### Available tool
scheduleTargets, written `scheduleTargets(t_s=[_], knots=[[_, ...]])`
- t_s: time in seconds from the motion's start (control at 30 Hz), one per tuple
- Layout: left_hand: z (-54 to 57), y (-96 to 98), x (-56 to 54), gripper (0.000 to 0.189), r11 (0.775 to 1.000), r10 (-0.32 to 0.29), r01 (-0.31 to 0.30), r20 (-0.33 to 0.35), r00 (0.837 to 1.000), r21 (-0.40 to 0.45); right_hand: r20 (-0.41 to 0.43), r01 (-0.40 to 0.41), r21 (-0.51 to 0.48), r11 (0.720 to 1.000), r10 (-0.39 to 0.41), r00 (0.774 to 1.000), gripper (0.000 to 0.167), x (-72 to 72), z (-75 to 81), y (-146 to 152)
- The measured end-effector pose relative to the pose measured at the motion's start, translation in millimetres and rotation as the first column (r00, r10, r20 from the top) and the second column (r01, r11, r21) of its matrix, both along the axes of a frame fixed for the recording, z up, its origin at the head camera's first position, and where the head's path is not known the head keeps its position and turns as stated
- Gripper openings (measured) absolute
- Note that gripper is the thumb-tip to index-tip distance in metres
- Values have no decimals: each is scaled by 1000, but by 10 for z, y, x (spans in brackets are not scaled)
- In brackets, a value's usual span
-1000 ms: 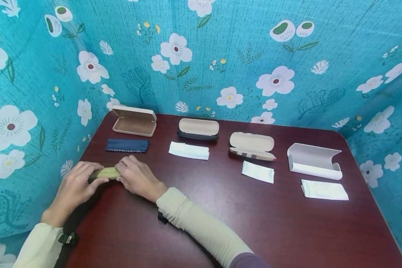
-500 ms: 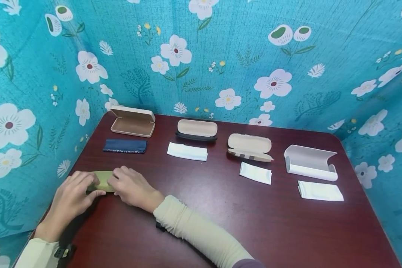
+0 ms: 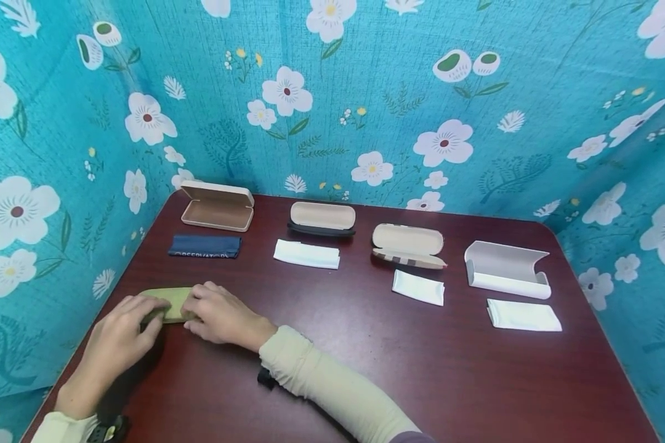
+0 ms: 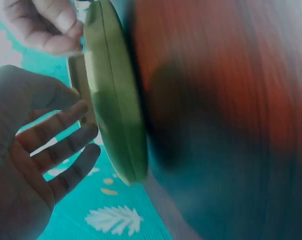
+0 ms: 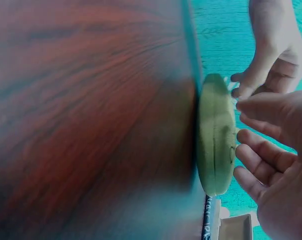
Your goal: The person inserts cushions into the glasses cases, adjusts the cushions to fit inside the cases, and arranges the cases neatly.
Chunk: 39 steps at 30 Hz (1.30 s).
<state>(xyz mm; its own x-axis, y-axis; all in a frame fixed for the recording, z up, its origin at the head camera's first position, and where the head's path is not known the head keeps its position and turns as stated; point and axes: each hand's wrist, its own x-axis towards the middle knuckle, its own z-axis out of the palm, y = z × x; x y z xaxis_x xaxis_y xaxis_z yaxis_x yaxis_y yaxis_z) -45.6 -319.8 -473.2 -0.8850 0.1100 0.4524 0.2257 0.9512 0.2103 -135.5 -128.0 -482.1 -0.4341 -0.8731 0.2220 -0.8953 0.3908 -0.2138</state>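
Observation:
A green glasses case (image 3: 175, 299) lies closed on the table at the left in the head view, its seam showing along the side in the left wrist view. My left hand (image 3: 120, 332) is over its left end, with relaxed fingers at the top face. Over the right end is my right hand (image 3: 221, 315), its fingers loosely bent against the lid. In the right wrist view, the fingertips (image 5: 243, 152) sit along the upper surface of the case, not wrapped round it. Behind it lies a folded navy cloth (image 3: 205, 246) with white lettering.
Along the back stand open glasses cases: a beige one (image 3: 217, 209), a black one (image 3: 321, 218), a plaid one (image 3: 409, 245) and a white one (image 3: 507, 271). Folded white cloths (image 3: 306, 254) lie before the last three. A floral curtain (image 3: 332, 111) borders the table.
The green case has gone from being gripped with its seam facing up to lying flat, slightly nearer me. Both hands have loosened on it. The head view has shifted slightly.

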Motion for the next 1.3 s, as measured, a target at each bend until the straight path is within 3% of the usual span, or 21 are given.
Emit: scheduleTargets(t_s=[0.27,0.5,0.7,0.9,1.03,1.3], knots=[[103,206,-124,18,995,33,-29,-45,998,93,149,83,-193,978,-54,987,26,-46,90,139],[205,173,-334,13,985,50,-57,51,997,162,200,232,-299,926,-177,964,29,-180,102,179],[263,61,-519,12,985,40,-61,130,991,161,302,335,-256,907,-254,919,30,-306,77,203],[307,14,-738,16,985,48,-90,270,962,146,415,434,-184,882,-330,847,30,-400,40,215],[325,-4,-873,20,985,42,-93,322,946,143,451,484,-160,860,-373,811,31,-448,22,215],[334,-63,-1043,22,987,16,-76,377,926,145,454,536,-115,836,-436,777,29,-526,60,211]])
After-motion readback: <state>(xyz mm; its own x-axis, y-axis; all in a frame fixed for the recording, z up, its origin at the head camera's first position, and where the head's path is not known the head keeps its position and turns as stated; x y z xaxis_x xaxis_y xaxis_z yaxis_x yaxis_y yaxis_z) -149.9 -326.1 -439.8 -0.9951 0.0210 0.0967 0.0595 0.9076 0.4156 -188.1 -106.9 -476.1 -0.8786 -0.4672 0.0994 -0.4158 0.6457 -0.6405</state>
